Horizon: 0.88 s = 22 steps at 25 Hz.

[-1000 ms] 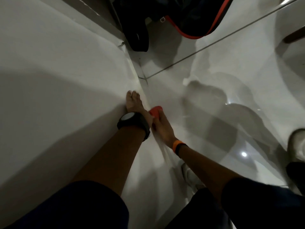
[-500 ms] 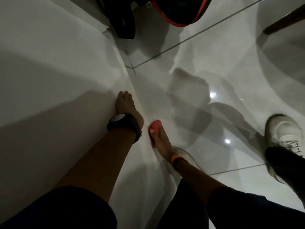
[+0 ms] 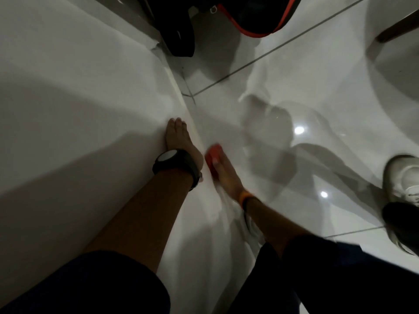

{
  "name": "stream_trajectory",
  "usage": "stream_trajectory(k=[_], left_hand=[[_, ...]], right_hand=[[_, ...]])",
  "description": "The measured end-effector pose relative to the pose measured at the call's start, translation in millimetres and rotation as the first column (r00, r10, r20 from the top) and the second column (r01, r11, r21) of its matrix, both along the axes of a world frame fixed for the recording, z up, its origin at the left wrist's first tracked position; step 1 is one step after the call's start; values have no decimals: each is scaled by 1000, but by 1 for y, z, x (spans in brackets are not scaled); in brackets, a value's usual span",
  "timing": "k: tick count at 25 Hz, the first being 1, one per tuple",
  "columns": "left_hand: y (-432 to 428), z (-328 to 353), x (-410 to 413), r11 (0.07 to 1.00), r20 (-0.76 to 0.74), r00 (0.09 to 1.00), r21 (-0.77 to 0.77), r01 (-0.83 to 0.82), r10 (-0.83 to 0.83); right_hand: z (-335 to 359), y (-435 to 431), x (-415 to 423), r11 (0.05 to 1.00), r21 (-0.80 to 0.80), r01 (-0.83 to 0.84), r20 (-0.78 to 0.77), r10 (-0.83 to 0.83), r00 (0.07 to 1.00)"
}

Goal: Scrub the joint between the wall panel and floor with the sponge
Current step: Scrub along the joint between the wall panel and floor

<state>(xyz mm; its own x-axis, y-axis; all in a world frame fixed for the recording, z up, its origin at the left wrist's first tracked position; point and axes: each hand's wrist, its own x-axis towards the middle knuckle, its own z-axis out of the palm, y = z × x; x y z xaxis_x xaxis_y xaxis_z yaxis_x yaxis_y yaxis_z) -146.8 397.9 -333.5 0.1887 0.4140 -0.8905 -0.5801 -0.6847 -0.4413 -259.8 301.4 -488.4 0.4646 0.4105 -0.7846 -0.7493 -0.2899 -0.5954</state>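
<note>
Head view looks steeply down at a white wall panel [image 3: 68, 109] on the left meeting a glossy tiled floor [image 3: 283, 87] on the right, the joint [image 3: 181, 87] running between them. Down at that seam the right hand [image 3: 226, 175] has its fingers [image 3: 215, 163] clamped over a red sponge [image 3: 213, 155], which sits on the floor tile right against the base of the panel; the hand and sponge are slightly blurred. An orange wristband [image 3: 246, 197] circles that wrist. Just beside it the left hand [image 3: 179, 139] lies flat against the panel, fingers stretched out and holding nothing, with a black watch [image 3: 174, 162] on the wrist. A white sneaker [image 3: 401, 177] stands on the floor at the right edge, well apart from the hands. A black bag with orange trim [image 3: 249, 14] rests on the floor at the top.
</note>
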Motion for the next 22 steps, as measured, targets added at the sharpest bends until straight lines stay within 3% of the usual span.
stream_trajectory(k=[2, 4, 8, 11, 13, 17, 20, 22], left_hand=[[-2, -3, -6, 1000, -2, 1000, -20, 5, -5], [-2, -6, -10, 999, -7, 1000, -33, 1, -1], [11, -13, 9, 999, 62, 997, 13, -36, 35], [17, -13, 25, 995, 121, 988, -34, -90, 93], [16, -8, 22, 998, 87, 994, -24, -60, 62], [5, -1, 3, 996, 78, 994, -61, -67, 72], [-6, -1, -16, 987, 97, 986, -102, -123, 133], [-16, 0, -35, 985, 100, 987, -128, -113, 126]], right_hand=[[14, -34, -55, 996, -64, -57, -135, 48, 990], [21, -30, -53, 990, -99, -102, -140, 88, 986], [5, 61, 77, 999, 30, -36, 62, 34, 997], [6, 105, 146, 995, 75, 65, 109, -73, 991], [4, 91, 126, 999, 47, 10, 144, -17, 989], [6, 13, 26, 983, -90, -158, 61, 164, 985], [11, -32, -31, 902, -232, -365, 74, 391, 917], [19, -54, -49, 871, -227, -436, 59, 460, 886]])
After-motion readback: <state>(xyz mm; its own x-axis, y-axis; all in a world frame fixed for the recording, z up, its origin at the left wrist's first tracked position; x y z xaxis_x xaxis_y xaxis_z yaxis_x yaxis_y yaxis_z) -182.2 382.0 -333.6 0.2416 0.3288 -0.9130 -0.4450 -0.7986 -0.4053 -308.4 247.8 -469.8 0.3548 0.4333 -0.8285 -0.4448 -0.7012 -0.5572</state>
